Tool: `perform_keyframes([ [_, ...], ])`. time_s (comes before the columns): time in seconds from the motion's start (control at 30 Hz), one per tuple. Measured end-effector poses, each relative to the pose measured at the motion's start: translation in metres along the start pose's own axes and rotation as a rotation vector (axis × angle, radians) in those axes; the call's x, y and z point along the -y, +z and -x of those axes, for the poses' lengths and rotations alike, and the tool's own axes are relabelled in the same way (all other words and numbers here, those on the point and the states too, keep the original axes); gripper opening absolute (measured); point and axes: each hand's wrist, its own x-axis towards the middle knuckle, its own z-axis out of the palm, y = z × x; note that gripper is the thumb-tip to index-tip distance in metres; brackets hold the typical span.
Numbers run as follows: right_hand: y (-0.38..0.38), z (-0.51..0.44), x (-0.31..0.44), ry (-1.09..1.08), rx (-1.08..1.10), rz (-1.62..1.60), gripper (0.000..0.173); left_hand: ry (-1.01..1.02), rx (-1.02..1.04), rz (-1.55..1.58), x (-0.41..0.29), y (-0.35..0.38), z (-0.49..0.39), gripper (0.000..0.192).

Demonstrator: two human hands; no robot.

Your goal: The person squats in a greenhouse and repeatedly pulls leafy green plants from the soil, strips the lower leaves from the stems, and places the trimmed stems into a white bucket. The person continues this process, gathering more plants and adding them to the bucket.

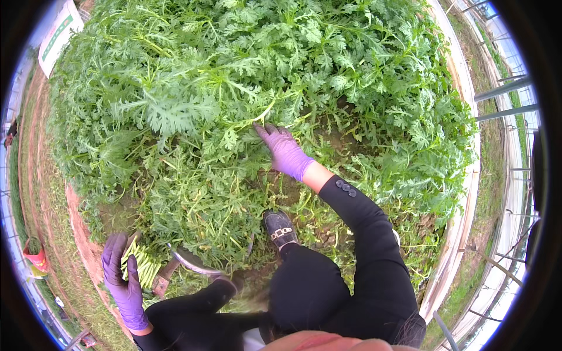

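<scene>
My right hand point(285, 151), in a purple glove with darkened fingertips, reaches into a bed of leafy greens point(272, 52) with lobed leaves. Its fingertips meet a pale branching stem point(263, 115); whether they grip it is hard to see. At lower left, my left hand point(123, 281), gloved the same way, has thumb and fingers apart beside a bundle of cut green stems point(147, 266). The stems' ends face me, next to a worn wooden piece point(166, 277). Loose greens point(197, 202) lie in a heap between both hands.
My dark buckled shoe point(280, 228) stands on the soil. A curved light-edged object point(193, 264) lies beside the heap. Pale sheeting point(465, 188) edges the bed at right, near metal poles point(505, 90). A white printed sack point(59, 39) and a red container point(36, 256) are at left.
</scene>
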Motion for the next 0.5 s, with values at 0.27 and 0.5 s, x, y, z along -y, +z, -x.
perform_keyframes([
  [0.27,-0.032,0.021,-0.15,0.455,-0.52,-0.292,0.039,-0.054,0.017,0.062,0.017,0.002,-0.002,0.032],
  [0.5,0.059,-0.069,-0.229,0.715,-0.022,-0.279,0.068,-0.112,0.047,0.091,0.035,0.008,-0.009,0.032],
])
